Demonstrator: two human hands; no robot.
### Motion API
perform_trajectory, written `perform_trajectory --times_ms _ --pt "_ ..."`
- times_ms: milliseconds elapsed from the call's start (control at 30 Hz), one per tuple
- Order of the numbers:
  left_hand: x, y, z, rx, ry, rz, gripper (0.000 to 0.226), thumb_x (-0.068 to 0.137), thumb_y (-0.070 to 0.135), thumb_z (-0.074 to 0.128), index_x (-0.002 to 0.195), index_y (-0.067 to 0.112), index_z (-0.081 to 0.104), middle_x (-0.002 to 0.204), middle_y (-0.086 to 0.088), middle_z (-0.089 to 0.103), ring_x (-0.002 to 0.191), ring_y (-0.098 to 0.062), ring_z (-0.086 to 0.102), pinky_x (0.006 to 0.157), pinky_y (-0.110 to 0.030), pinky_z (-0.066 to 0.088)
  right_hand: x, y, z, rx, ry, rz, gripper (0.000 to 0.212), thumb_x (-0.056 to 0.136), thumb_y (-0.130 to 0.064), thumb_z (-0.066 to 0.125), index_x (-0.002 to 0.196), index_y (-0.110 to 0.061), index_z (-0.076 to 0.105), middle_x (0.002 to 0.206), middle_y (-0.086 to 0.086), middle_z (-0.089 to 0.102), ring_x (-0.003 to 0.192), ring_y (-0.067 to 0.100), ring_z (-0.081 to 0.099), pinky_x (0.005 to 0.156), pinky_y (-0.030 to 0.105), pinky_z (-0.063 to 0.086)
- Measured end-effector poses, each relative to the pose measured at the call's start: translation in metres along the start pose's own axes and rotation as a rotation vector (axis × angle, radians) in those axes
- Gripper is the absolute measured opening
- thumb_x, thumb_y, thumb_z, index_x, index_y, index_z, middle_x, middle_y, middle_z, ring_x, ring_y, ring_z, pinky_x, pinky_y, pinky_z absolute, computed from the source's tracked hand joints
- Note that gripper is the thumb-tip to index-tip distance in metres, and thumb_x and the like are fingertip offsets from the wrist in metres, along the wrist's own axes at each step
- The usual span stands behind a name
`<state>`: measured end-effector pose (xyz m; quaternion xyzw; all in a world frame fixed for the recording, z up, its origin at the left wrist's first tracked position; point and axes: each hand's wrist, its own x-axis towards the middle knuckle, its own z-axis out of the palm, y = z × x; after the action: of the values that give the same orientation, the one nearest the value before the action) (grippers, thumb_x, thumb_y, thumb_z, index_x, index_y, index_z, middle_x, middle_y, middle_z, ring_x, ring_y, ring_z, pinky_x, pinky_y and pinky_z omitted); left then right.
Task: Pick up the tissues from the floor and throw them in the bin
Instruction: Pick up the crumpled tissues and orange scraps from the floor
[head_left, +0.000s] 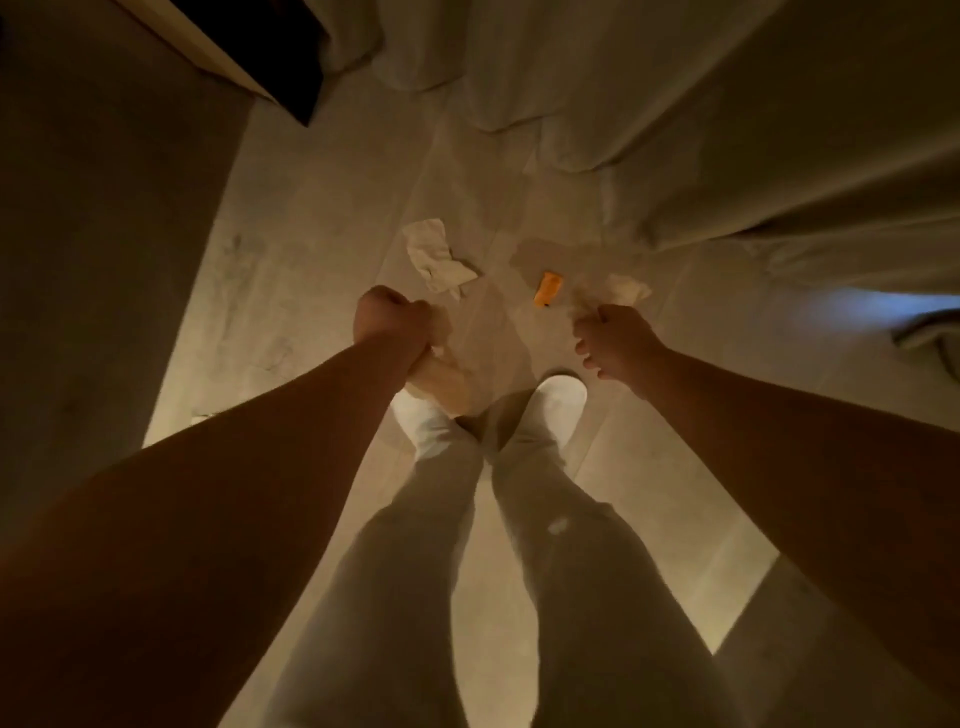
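I look straight down at a dim tiled floor. My left hand is a closed fist around a bunch of tissue that hangs below it over my left shoe. My right hand pinches the edge of a second crumpled tissue with thumb and forefinger, the other fingers spread. A third white tissue lies loose on the floor just beyond my left fist. No bin is in view.
A small orange object lies on the floor between the tissues. Pale curtains drape along the far and right side. A dark cabinet stands on the left. My legs and white shoes fill the lower middle.
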<state>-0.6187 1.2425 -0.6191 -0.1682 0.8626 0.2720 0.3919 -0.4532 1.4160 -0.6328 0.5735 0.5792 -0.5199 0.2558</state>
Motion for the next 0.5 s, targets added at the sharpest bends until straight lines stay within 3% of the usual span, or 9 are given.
perform_trajectory --times_ms 67,133,200,300,433,500 --pt "0.048 -0.001 0.031 0.022 -0.013 0.001 0.008 0.078 0.022 0.062 0.079 0.017 0.057 0.085 -0.010 0.071 0.077 -0.030 0.069 0.067 -0.036 0.057 0.059 0.010 0.015 -0.084 0.022 0.000 0.025 0.076 -0.037 0.046 0.093 -0.023 0.058 0.091 0.010 0.058 0.081 0.024 0.052 0.065 0.031 0.041" --pt "0.094 -0.003 0.060 0.039 -0.016 0.020 0.015 0.075 0.027 0.063 0.085 0.017 0.057 0.085 -0.008 0.072 0.076 -0.028 0.071 0.064 -0.036 0.060 0.111 0.018 0.030 -0.198 0.048 -0.004 0.034 0.084 -0.040 0.044 0.105 -0.020 0.062 0.101 0.015 0.059 0.091 0.029 0.057 0.066 0.031 0.046" --pt "0.138 -0.007 0.087 0.061 -0.018 0.039 0.033 0.073 0.032 0.066 0.100 0.019 0.053 0.092 -0.006 0.072 0.078 -0.027 0.073 0.065 -0.039 0.062 0.152 0.021 0.042 -0.319 0.104 -0.004 0.045 0.096 -0.038 0.042 0.124 -0.009 0.061 0.120 0.019 0.062 0.108 0.037 0.061 0.081 0.037 0.051" --pt "0.204 -0.020 0.129 0.099 0.041 0.064 0.055 0.071 0.040 0.071 0.116 0.025 0.044 0.110 -0.003 0.066 0.084 -0.027 0.070 0.071 -0.043 0.062 0.225 0.030 0.064 -0.448 0.131 -0.003 0.047 0.101 -0.032 0.038 0.137 -0.004 0.050 0.137 0.022 0.053 0.125 0.039 0.051 0.095 0.039 0.042" --pt "0.274 -0.036 0.172 0.163 0.110 0.071 0.086 0.072 0.051 0.076 0.140 0.026 0.030 0.135 -0.007 0.045 0.097 -0.028 0.060 0.076 -0.040 0.054 0.308 0.057 0.096 -0.531 0.139 -0.047 0.056 0.094 -0.036 0.047 0.142 -0.007 0.041 0.141 0.020 0.046 0.127 0.039 0.047 0.099 0.043 0.040" --pt "0.300 -0.043 0.187 0.175 0.141 0.064 0.096 0.067 0.055 0.078 0.142 0.027 0.025 0.140 -0.008 0.037 0.091 -0.024 0.050 0.071 -0.034 0.044 0.333 0.069 0.108 -0.435 0.231 -0.008 0.063 0.088 -0.045 0.054 0.140 -0.011 0.040 0.140 0.016 0.044 0.124 0.039 0.048 0.102 0.047 0.043"
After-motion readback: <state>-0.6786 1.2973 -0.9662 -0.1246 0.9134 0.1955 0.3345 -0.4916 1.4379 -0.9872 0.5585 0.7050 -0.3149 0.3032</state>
